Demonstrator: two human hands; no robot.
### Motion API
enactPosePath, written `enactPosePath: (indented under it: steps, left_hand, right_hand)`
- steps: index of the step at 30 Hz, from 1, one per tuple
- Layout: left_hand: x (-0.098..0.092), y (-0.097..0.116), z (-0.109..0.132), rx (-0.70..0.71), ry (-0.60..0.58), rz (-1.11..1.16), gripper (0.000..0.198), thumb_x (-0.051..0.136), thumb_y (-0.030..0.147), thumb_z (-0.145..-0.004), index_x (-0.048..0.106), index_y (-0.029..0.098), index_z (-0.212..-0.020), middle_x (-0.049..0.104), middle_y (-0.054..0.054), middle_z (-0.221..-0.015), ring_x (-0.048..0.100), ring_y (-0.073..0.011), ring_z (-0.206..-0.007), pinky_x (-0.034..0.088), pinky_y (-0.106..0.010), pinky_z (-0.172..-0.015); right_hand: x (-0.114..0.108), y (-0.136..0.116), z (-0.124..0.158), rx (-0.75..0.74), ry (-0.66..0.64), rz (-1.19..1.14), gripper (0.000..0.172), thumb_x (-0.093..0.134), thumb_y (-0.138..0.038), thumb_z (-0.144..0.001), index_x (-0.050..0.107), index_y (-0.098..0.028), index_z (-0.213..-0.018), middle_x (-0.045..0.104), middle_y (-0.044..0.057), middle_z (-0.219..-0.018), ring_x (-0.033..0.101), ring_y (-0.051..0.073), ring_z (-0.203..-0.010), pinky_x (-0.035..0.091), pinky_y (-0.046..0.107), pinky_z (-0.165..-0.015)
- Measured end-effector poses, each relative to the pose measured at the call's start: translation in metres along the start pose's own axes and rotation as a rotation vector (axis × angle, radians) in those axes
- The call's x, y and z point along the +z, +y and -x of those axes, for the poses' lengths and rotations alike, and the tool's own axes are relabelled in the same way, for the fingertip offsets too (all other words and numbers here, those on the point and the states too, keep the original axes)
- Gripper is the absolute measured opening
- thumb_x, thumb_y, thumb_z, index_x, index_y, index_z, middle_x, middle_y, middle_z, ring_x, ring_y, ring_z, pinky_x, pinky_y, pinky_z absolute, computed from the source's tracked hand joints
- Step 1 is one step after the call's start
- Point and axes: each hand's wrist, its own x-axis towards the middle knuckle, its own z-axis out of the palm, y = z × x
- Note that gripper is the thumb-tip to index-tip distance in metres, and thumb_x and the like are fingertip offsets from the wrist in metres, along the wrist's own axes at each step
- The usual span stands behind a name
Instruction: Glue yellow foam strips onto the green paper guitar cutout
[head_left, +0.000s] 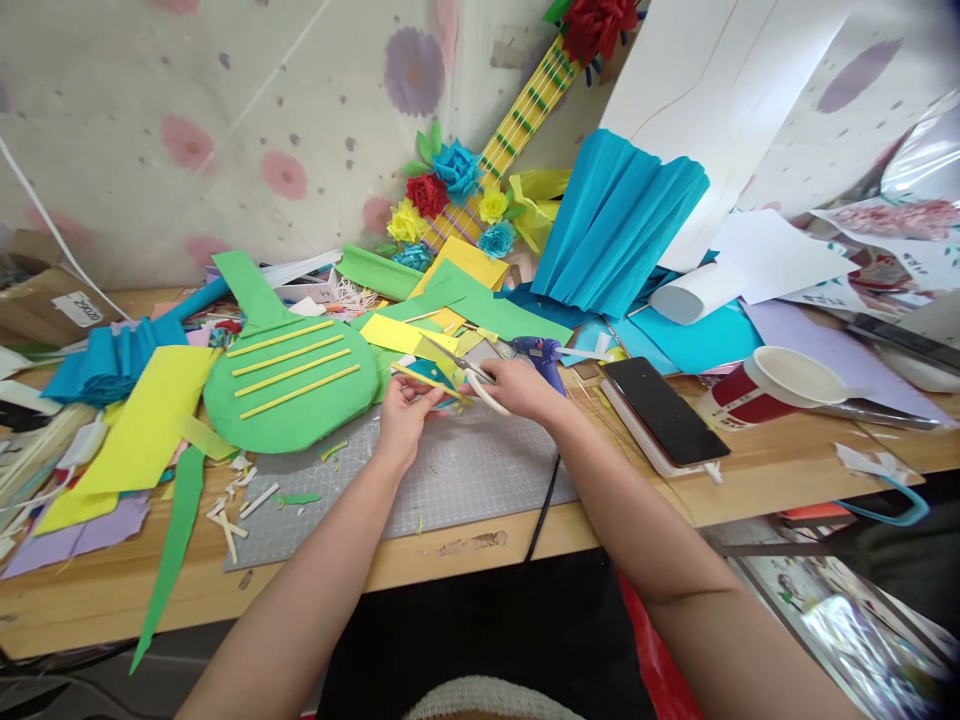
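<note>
My left hand [405,412] pinches a small piece of yellow and blue paper [435,378] over the grey cutting mat [465,470]. My right hand [517,388] is closed on a pair of scissors with white handles [480,385], its blades pointing left into the paper. A green paper guitar body with yellow strips [289,378] lies just left of my hands. A blue glue gun [541,352] rests behind my right hand.
A black phone on a white tablet [660,408] and a tipped red-and-white paper cup [772,385] lie to the right. Blue crepe paper [615,220], a flowered paper guitar [480,190] and coloured sheets crowd the back. Paper scraps litter the left side.
</note>
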Motion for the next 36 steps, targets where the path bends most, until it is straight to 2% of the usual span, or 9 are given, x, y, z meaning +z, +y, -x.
enactPosePath:
  steps: [8,15,22,25,27,29,31,33,36]
  left_hand:
    - [-0.019,0.015,-0.015,0.098,0.263,0.079,0.023,0.066,0.019,-0.061,0.050,0.017,-0.077,0.057,0.003,-0.070,0.060,-0.0103,-0.062,0.051,-0.023,-0.056]
    - [-0.016,0.011,-0.015,0.063,0.262,0.074,0.017,0.060,0.012,-0.066,0.049,0.016,-0.078,0.056,0.001,-0.074,0.062,-0.0122,-0.070,0.054,-0.026,-0.062]
    - [-0.014,0.005,-0.012,0.043,0.061,0.016,0.022,0.068,0.018,-0.061,0.056,0.017,-0.079,0.061,0.000,-0.077,0.063,-0.0124,-0.062,0.054,-0.026,-0.057]
    - [-0.015,0.006,-0.010,0.113,-0.082,-0.062,0.026,0.074,0.022,-0.055,0.064,0.016,-0.078,0.061,-0.008,-0.110,0.062,-0.0107,-0.061,0.054,-0.026,-0.057]
    - [-0.017,0.009,-0.009,0.144,-0.155,-0.100,0.023,0.075,0.022,-0.053,0.067,0.016,-0.073,0.048,-0.010,-0.134,0.063,-0.0112,-0.065,0.055,-0.027,-0.058]
    - [-0.019,0.012,-0.008,0.140,-0.212,-0.114,0.020,0.076,0.023,-0.053,0.068,0.016,-0.070,0.039,-0.010,-0.142,0.063,-0.0128,-0.069,0.055,-0.028,-0.060]
    - [-0.021,0.014,-0.008,0.112,-0.266,-0.118,0.022,0.076,0.026,-0.051,0.069,0.015,-0.069,0.046,-0.011,-0.136,0.063,-0.0142,-0.070,0.055,-0.030,-0.062]
    - [-0.021,0.014,-0.008,0.087,-0.287,-0.129,0.026,0.078,0.029,-0.048,0.069,0.014,-0.069,0.062,-0.011,-0.116,0.062,-0.0147,-0.067,0.055,-0.031,-0.061]
    - [-0.021,0.019,-0.008,0.114,-0.171,-0.136,0.031,0.079,0.031,-0.045,0.068,0.013,-0.068,0.067,-0.005,-0.080,0.061,-0.0141,-0.062,0.054,-0.030,-0.059]
  right_hand:
    - [0.008,-0.003,-0.001,0.185,0.036,0.004,0.052,0.039,-0.066,-0.079,0.056,-0.018,-0.088,0.065,0.012,-0.085,0.060,0.025,-0.077,0.033,0.028,-0.056]
    - [0.007,-0.017,-0.016,0.310,0.149,-0.182,0.049,0.051,-0.063,-0.074,0.053,-0.018,-0.093,0.065,0.011,-0.093,0.060,0.024,-0.081,0.037,0.027,-0.059]
    - [0.004,-0.035,-0.031,0.367,0.185,-0.329,0.045,0.053,-0.058,-0.074,0.055,-0.019,-0.098,0.065,0.008,-0.097,0.061,0.021,-0.085,0.041,0.026,-0.064]
    - [0.008,-0.040,-0.039,0.375,0.197,-0.259,0.036,0.059,-0.043,-0.072,0.056,-0.018,-0.097,0.065,0.009,-0.098,0.060,0.023,-0.088,0.043,0.029,-0.068]
    - [0.010,-0.042,-0.042,0.350,0.198,-0.272,0.029,0.059,-0.034,-0.071,0.056,-0.017,-0.094,0.065,0.009,-0.097,0.060,0.022,-0.086,0.043,0.029,-0.068]
    - [0.010,-0.043,-0.042,0.259,0.149,-0.420,0.024,0.057,-0.032,-0.071,0.055,-0.017,-0.089,0.064,0.006,-0.088,0.059,0.018,-0.079,0.044,0.027,-0.064]
    - [0.008,-0.042,-0.039,0.129,0.070,-0.660,0.024,0.058,-0.037,-0.069,0.052,-0.017,-0.082,0.061,0.002,-0.075,0.057,0.014,-0.066,0.043,0.024,-0.058]
    - [0.005,-0.040,-0.036,0.035,0.038,-0.874,0.029,0.062,-0.041,-0.064,0.049,-0.018,-0.076,0.054,-0.002,-0.063,0.052,0.011,-0.056,0.041,0.023,-0.052]
    - [0.003,-0.035,-0.033,0.022,0.071,-0.980,0.035,0.066,-0.044,-0.062,0.046,-0.018,-0.074,0.053,-0.003,-0.062,0.051,0.010,-0.053,0.041,0.023,-0.051]
